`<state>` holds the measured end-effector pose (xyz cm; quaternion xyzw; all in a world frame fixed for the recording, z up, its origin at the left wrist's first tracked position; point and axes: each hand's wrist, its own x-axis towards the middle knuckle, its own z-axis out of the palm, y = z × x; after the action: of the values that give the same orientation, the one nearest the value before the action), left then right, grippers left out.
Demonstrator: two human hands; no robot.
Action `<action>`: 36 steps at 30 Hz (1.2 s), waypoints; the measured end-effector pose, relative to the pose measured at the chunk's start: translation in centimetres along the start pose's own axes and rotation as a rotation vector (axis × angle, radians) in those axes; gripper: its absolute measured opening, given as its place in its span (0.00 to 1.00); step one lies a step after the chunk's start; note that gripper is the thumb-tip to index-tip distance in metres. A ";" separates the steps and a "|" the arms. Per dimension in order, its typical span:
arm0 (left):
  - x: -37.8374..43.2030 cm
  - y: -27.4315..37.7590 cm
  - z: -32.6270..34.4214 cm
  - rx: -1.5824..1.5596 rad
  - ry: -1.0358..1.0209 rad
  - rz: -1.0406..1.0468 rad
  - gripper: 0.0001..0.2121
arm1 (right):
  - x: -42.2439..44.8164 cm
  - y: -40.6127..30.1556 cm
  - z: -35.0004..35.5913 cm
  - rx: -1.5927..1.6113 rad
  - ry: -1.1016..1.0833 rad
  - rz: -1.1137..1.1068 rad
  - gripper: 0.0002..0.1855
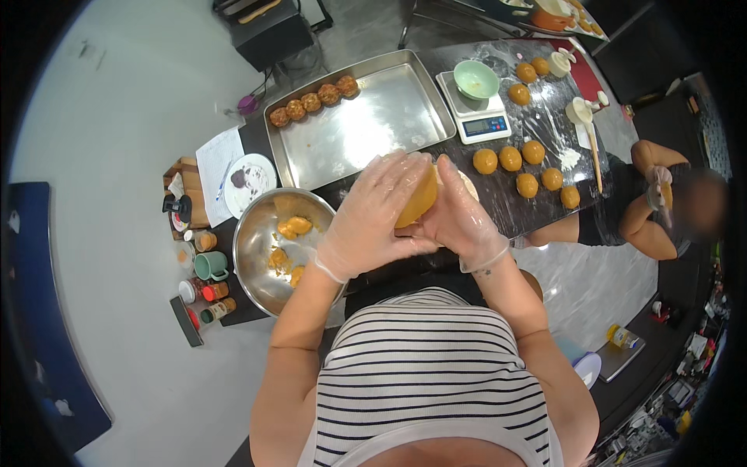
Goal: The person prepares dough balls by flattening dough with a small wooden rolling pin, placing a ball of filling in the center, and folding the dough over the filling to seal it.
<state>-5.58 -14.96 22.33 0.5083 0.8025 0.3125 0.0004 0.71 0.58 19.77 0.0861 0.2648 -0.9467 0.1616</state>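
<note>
Between my two palms is a flattened piece of orange-yellow dough [418, 205], tilted on edge. My left hand [373, 213], in a transparent plastic glove, covers its left side with the fingers. My right hand [458, 216], gloved the same way, cups it from the right, thumb raised. A pale round thing [468, 185] is mostly hidden behind the right hand. Left of my hands, a steel mixing bowl [248, 280] holds several lumps of the same dough [299, 225]. Smooth dough balls [510, 159] sit on the dark table to the right.
Beyond my hands lies a metal baking tray [373, 111] with a row of brown filling balls [311, 102]. A digital scale [484, 125] bears a green bowl [477, 80]. A rolling pin [594, 157], spice jars [216, 290] and a plate [257, 201] are around. Another person [624, 198] stands at right.
</note>
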 end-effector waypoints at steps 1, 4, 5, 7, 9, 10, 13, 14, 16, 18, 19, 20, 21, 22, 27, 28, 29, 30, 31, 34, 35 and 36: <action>-0.1 0.3 0.1 -0.140 0.034 -0.009 0.35 | -0.2 0.4 -0.3 0.006 0.063 -0.004 0.32; -0.6 1.3 1.7 -0.492 0.188 -0.144 0.35 | -1.1 1.2 0.1 -0.035 0.196 -0.033 0.24; -0.8 1.5 2.5 -0.700 0.307 -0.260 0.34 | -0.9 1.4 -0.1 -0.097 0.231 -0.042 0.24; -1.1 0.8 3.2 -0.462 0.295 -0.218 0.33 | -1.4 1.6 0.3 -0.140 0.327 -0.053 0.24; -1.2 0.5 3.3 -0.229 0.278 -0.177 0.32 | -1.4 1.6 0.4 -0.096 0.315 -0.070 0.25; -1.3 0.4 3.2 -0.206 0.243 -0.159 0.30 | -1.4 1.7 0.4 -0.052 0.299 -0.086 0.26; -1.8 -0.3 3.0 -0.249 0.206 -0.135 0.27 | -1.3 2.3 0.3 -0.165 0.373 -0.082 0.25; -1.9 -0.6 3.0 -0.315 0.205 -0.123 0.25 | -1.1 2.5 0.1 -0.168 0.370 -0.079 0.25; -2.1 -1.1 3.2 -0.357 0.232 -0.150 0.24 | -0.7 3.1 -0.4 -0.049 0.344 -0.168 0.24; -2.4 -1.2 3.5 -0.402 0.256 -0.175 0.23 | -0.4 3.2 -0.2 -0.019 0.347 -0.177 0.24; -2.5 -0.9 3.8 -0.229 0.379 -0.193 0.21 | -0.4 3.3 -0.1 0.011 0.351 -0.189 0.23; -2.4 -0.4 3.9 -0.058 0.496 -0.206 0.20 | -0.4 3.3 0.1 0.011 0.355 -0.191 0.23; -2.3 0.2 4.1 -0.062 0.495 -0.204 0.20 | -0.6 3.2 0.4 -0.011 0.331 -0.192 0.23; -2.1 0.9 4.1 -0.145 0.465 -0.215 0.20 | -0.8 3.1 0.8 -0.033 0.307 -0.193 0.23; -2.2 0.4 4.0 -0.294 0.360 -0.257 0.25 | -1.6 3.0 1.8 -0.067 0.378 -0.148 0.24; -2.2 0.4 3.8 -0.315 0.318 -0.224 0.28 | -1.5 3.1 1.6 -0.123 0.392 -0.177 0.24; -2.1 0.4 3.6 -0.339 0.273 -0.191 0.31 | -1.4 3.3 1.2 -0.123 0.394 -0.179 0.24; -2.1 0.4 3.4 -0.340 0.272 -0.189 0.31 | -1.1 3.6 0.8 -0.088 0.393 -0.206 0.25; -2.0 0.3 3.2 -0.339 0.224 -0.159 0.32 | -1.0 3.7 0.5 -0.053 0.393 -0.234 0.25; -2.0 0.0 2.6 -0.327 0.141 -0.120 0.34 | -1.2 3.5 0.5 0.039 0.394 -0.238 0.26; -2.0 -0.1 2.5 -0.315 0.110 -0.113 0.34 | -1.3 3.5 0.7 0.040 0.395 -0.238 0.26; -2.1 -0.3 2.4 -0.316 0.108 -0.113 0.34 | -1.4 3.3 1.1 0.013 0.387 -0.217 0.26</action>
<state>-4.06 -15.58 19.59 0.4385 0.7696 0.4610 0.0546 3.11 -2.27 19.44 0.2384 0.2923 -0.9261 0.0041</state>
